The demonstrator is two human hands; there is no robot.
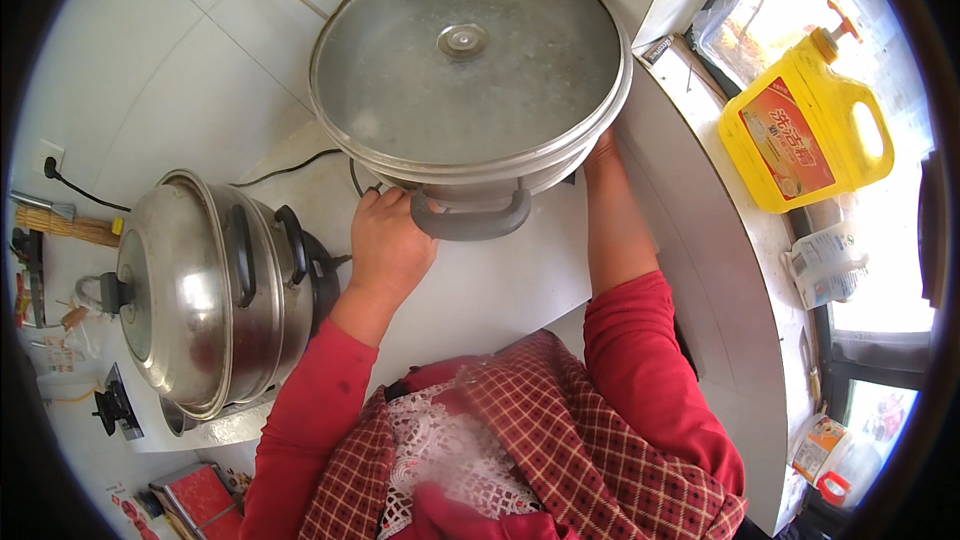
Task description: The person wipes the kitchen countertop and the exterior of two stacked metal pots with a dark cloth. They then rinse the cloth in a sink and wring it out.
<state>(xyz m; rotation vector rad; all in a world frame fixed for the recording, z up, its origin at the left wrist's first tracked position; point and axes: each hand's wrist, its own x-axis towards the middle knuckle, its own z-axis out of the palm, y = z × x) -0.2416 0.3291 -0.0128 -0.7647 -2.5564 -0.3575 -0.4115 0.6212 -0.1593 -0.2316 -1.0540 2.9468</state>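
Note:
A large steel pot with a fogged glass lid stands on the white counter in front of me. Steam or droplets cloud the glass around its central metal fitting. My left hand is at the pot's front left, beside and partly behind the near grey handle. Its fingertips are hidden, so what they grip cannot be seen. On the other side, my right hand reaches under the pot's rim. Only its wrist end shows; the fingers are behind the pot.
Left of me is a domed steel steamer pot with black handles. A black cord runs behind it. Along the right windowsill stand a yellow pump jug, a white plastic container and a red-lidded tub.

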